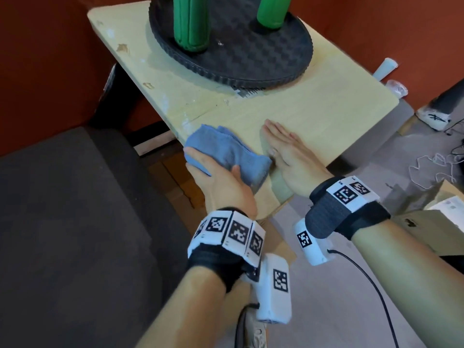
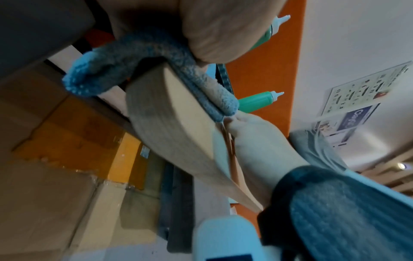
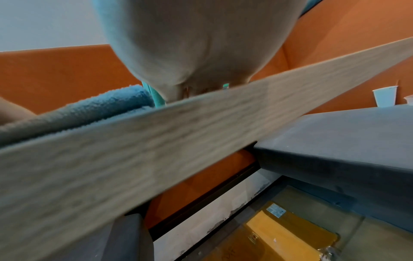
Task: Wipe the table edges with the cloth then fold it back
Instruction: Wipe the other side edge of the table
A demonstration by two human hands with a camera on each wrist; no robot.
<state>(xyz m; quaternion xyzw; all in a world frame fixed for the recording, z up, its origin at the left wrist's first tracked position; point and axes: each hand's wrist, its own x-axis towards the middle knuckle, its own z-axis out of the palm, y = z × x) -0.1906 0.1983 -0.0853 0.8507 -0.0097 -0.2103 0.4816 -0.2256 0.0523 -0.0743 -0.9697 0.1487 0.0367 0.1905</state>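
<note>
A folded blue cloth drapes over the near-left edge of the pale wooden table. My left hand grips it, thumb on top and fingers wrapped over the edge. In the left wrist view the cloth hangs round the table edge under my palm. My right hand lies flat on the tabletop just right of the cloth, fingers straight, holding nothing. The right wrist view shows the cloth lying on the table edge left of the palm.
A black round tray with two green bottles stands at the table's far end. A dark cushioned seat is close on the left. Cups stand beyond the right edge. Cardboard boxes lie under the table.
</note>
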